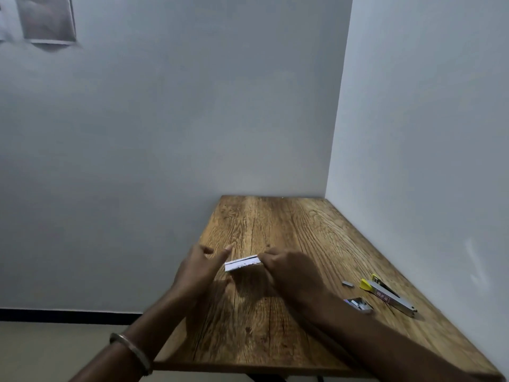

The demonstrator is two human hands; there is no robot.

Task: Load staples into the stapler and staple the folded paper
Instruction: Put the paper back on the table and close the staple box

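Note:
A small folded white paper (242, 263) hangs a little above the wooden table (275, 221). My right hand (292, 274) pinches its right end. My left hand (201, 267) is just left of the paper with fingers spread, a fingertip close to its left edge; whether it touches I cannot tell. The stapler (388, 295), silver with a yellow tip, lies open on the table at the right near the wall. A small box of staples (358, 304) sits in front of it, and a short strip of staples (347, 283) lies to its left.
The table stands in a corner, with a white wall (427, 133) along its right side and another behind it. The table's left edge drops to a beige floor (55, 351). A metal bangle (132, 351) circles my left wrist.

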